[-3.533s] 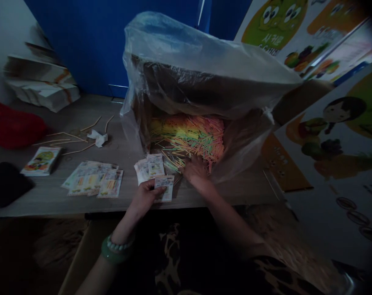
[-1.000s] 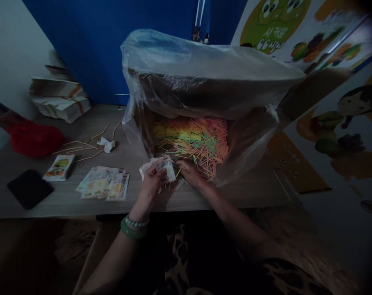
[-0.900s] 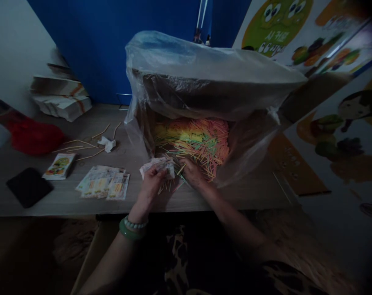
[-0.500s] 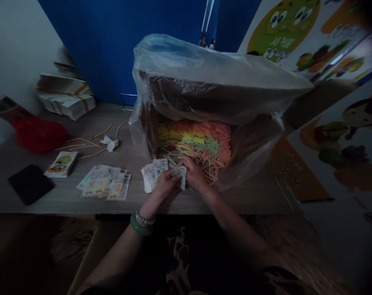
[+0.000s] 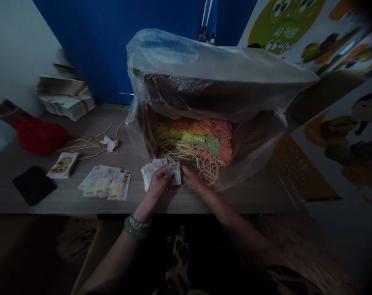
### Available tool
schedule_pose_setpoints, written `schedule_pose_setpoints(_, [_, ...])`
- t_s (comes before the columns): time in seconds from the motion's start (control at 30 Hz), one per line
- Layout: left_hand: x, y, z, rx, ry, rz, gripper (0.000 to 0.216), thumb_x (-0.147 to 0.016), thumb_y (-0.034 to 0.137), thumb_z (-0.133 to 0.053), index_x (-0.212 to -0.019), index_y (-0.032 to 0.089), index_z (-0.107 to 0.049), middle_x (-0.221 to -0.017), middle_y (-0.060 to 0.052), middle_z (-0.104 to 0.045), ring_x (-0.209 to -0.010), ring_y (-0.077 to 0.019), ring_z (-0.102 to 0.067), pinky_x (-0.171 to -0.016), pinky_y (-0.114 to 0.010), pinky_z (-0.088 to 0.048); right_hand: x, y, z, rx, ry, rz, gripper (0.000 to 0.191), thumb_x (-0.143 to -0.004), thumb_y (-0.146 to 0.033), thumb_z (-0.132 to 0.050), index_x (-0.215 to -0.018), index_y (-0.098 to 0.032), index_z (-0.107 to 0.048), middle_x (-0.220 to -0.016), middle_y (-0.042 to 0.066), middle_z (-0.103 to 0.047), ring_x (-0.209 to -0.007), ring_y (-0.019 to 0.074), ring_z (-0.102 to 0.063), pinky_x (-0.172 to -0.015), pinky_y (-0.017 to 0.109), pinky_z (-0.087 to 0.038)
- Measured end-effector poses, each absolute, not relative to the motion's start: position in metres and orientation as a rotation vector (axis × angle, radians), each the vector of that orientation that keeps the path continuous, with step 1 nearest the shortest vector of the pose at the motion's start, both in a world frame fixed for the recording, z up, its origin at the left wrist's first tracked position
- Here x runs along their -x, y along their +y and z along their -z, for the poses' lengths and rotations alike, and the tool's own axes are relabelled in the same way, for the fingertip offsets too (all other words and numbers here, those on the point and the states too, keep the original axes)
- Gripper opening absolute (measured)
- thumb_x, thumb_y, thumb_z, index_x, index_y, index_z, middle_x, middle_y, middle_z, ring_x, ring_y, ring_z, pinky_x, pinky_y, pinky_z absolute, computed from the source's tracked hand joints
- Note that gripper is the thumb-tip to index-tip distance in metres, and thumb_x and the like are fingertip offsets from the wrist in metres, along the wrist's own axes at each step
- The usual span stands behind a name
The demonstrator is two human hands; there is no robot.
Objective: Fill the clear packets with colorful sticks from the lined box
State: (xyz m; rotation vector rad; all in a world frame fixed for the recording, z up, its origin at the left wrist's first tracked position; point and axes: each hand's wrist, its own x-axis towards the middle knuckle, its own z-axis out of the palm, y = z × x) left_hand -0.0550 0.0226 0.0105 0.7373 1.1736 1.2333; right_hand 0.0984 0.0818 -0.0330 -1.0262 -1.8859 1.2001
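Packet [image 5: 174, 174] | pinched in left grip [image 5: 159, 183] | right grip [image 5: 191, 180] just beside

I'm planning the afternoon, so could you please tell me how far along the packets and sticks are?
Seemingly done: several packets spread flat on the table. In hand: the left hand grips one packet, the right hand close beside it. Left: a small stack beside them and a box heaped with coloured sticks.

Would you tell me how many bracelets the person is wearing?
2: a green bangle and a bead bracelet beside it, both on the left wrist. The right wrist looks bare.
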Motion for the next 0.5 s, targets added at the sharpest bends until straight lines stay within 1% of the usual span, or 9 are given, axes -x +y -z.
schedule_pose_setpoints(0.1, [0.056, 0.021, -0.018, -0.695, 1.186, -1.273, 0.026, -0.068, 0.027, -0.074, -0.091, 0.017, -0.071, -0.085, -0.004, -0.075, -0.074, -0.0186, -0.067, -0.073, -0.032, -0.055, -0.099, 0.080, 0.032, 1.032, -1.792, -1.314, 0.020, -0.081, -0.022, -0.049, -0.094, -0.023, -0.064, -0.092, 0.002, -0.066, -0.090, 0.0197, -0.060, -0.084, 0.034, -0.048])
schedule_pose_setpoints(0.17, [0.057, 0.019, -0.022, -0.672, 1.198, -1.285, 0.025, -0.067, 0.026, -0.073, -0.090, 0.017, -0.070, -0.085, -0.004, -0.074, -0.073, -0.0177, -0.066, -0.074, -0.031, -0.054, -0.100, 0.079, 0.031, 1.066, -1.700, -1.339, 0.013, -0.082, -0.024, -0.048, -0.088, -0.023, -0.059, -0.082, -0.001, -0.061, -0.079, 0.0178, -0.057, -0.076, 0.030, -0.048])
schedule_pose_setpoints(0.23, [0.058, 0.017, -0.023, -0.665, 1.182, -1.290, 0.028, -0.066, 0.024, -0.073, -0.093, 0.017, -0.070, -0.086, -0.003, -0.074, -0.074, -0.0172, -0.066, -0.075, -0.031, -0.054, -0.102, 0.080, 0.030, 1.086, -1.653, -1.312, 0.011, -0.081, -0.029, -0.053, -0.089, -0.023, -0.057, -0.083, -0.001, -0.059, -0.080, 0.0178, -0.055, -0.075, 0.029, -0.047])
schedule_pose_setpoints(0.3, [0.058, 0.016, -0.021, -0.674, 1.156, -1.284, 0.030, -0.066, 0.024, -0.074, -0.094, 0.017, -0.069, -0.087, -0.003, -0.074, -0.075, -0.0172, -0.066, -0.076, -0.032, -0.054, -0.104, 0.080, 0.029, 1.090, -1.656, -1.302, 0.019, -0.079, -0.033, -0.057, -0.096, -0.023, -0.057, -0.092, 0.000, -0.061, -0.088, 0.0190, -0.056, -0.079, 0.031, -0.047])
schedule_pose_setpoints(0.37, [0.059, 0.017, -0.017, -0.690, 1.135, -1.253, 0.029, -0.066, 0.027, -0.075, -0.092, 0.016, -0.069, -0.084, -0.004, -0.074, -0.072, -0.0172, -0.066, -0.073, -0.032, -0.054, -0.106, 0.080, 0.027, 1.086, -1.698, -1.311, 0.024, -0.080, -0.032, -0.055, -0.102, -0.024, -0.057, -0.098, 0.001, -0.062, -0.092, 0.0199, -0.057, -0.082, 0.032, -0.046])
schedule_pose_setpoints(0.4, [0.059, 0.018, -0.014, -0.699, 1.128, -1.226, 0.027, -0.067, 0.029, -0.075, -0.090, 0.016, -0.069, -0.081, -0.004, -0.073, -0.069, -0.0172, -0.065, -0.069, -0.031, -0.053, -0.107, 0.079, 0.026, 1.076, -1.734, -1.310, 0.022, -0.080, -0.030, -0.052, -0.101, -0.024, -0.058, -0.097, 0.001, -0.062, -0.092, 0.0200, -0.057, -0.082, 0.032, -0.046])
schedule_pose_setpoints(0.5, [0.059, 0.019, -0.008, -0.721, 1.108, -1.175, 0.026, -0.067, 0.035, -0.078, -0.083, 0.016, -0.068, -0.072, -0.004, -0.071, -0.060, -0.0162, -0.062, -0.060, -0.030, -0.051, -0.111, 0.076, 0.024, 1.052, -1.855, -1.245, 0.013, -0.081, -0.026, -0.045, -0.087, -0.024, -0.057, -0.085, 0.001, -0.061, -0.083, 0.0196, -0.056, -0.077, 0.031, -0.044])
